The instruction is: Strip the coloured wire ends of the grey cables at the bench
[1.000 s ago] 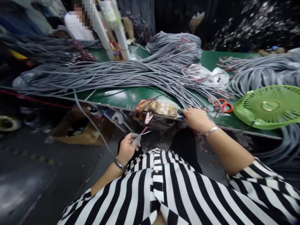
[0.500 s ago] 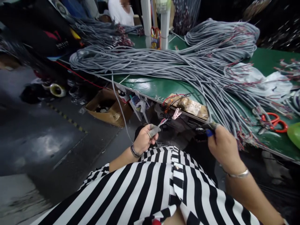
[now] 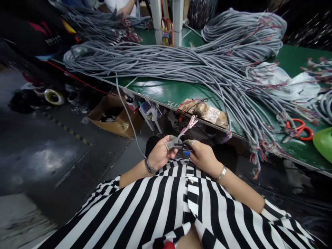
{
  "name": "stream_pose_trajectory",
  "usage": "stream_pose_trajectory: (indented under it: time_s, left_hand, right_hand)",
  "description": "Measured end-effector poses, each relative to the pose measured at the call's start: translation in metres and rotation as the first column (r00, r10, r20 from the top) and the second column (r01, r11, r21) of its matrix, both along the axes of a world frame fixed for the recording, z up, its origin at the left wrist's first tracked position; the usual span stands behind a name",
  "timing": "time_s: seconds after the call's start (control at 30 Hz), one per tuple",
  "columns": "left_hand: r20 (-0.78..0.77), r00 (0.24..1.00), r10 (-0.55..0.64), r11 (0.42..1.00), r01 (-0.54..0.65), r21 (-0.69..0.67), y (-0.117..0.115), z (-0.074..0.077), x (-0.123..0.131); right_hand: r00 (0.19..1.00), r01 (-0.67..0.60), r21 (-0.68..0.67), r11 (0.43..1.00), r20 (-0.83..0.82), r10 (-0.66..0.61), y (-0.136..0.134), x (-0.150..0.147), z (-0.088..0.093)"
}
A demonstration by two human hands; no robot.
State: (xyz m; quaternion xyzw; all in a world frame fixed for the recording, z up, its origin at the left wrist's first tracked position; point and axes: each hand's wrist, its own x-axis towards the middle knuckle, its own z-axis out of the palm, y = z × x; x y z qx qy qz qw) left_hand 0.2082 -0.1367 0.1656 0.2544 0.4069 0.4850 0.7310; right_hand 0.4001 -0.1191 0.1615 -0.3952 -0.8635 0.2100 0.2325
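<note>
My left hand (image 3: 160, 153) is closed round the end of a grey cable (image 3: 128, 115), whose thin inner wires (image 3: 183, 131) stick out past the fingertips. The cable hangs down from the bundle on the table. In my closed right hand (image 3: 204, 157) is a small dark cutter-like tool (image 3: 179, 146) with something blue beside it. Its dark tips reach the cable end at my left fingers; whether they bite on it I cannot tell. Just beyond the wires, a pink clip (image 3: 192, 121) stands by the table edge.
Long bundles of grey cable (image 3: 155, 62) cover much of the green table (image 3: 155, 88). Red-handled scissors (image 3: 299, 129) and a green object (image 3: 323, 143) lie at the right. A taped wooden block (image 3: 211, 114) sits on the front edge, above a cardboard box (image 3: 116, 121). Across the table is another person (image 3: 124, 7).
My right hand has moved left from the table edge, bringing the dark tool to the cable end in my left hand. My left hand has stayed nearly in place.
</note>
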Motion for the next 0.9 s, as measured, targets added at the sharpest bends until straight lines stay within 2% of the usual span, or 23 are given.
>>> stream_pose_trajectory:
  time_s: [0.1, 0.23, 0.37, 0.57, 0.7, 0.77, 0.9]
  left_hand:
    - [0.018, 1.0, 0.024, 1.0, -0.024, 0.008, 0.0, 0.001, -0.002]
    - [0.011, 1.0, -0.012, 0.999, 0.011, 0.03, -0.001, -0.001, -0.002]
    - [-0.065, 0.997, -0.043, 0.998, 0.046, 0.033, -0.002, 0.0, 0.002]
    - [-0.173, 0.985, -0.016, 0.999, 0.023, 0.038, -0.004, 0.001, 0.004]
    - [-0.199, 0.98, -0.009, 0.999, 0.019, 0.051, -0.005, -0.001, 0.003]
    - [-0.232, 0.973, 0.023, 0.997, -0.004, 0.083, -0.005, -0.003, 0.003]
    - [-0.417, 0.899, 0.136, 0.974, -0.046, 0.22, -0.008, -0.007, 0.002]
  right_hand:
    - [0.997, 0.063, 0.021, 0.998, -0.041, -0.062, 0.001, 0.006, -0.003]
    - [0.972, 0.151, -0.04, 0.988, -0.174, -0.156, 0.007, 0.009, -0.007]
    - [0.966, 0.123, -0.071, 0.99, -0.22, -0.136, 0.011, 0.007, -0.008]
    - [0.986, 0.099, -0.087, 0.991, -0.125, -0.11, 0.012, 0.006, -0.006]
    - [0.974, 0.085, -0.218, 0.972, -0.189, -0.128, 0.013, 0.006, -0.008]
    - [0.935, 0.056, -0.333, 0.941, -0.314, -0.166, 0.013, 0.002, -0.008]
    - [0.758, -0.031, -0.558, 0.829, -0.554, -0.344, 0.014, -0.014, -0.001]
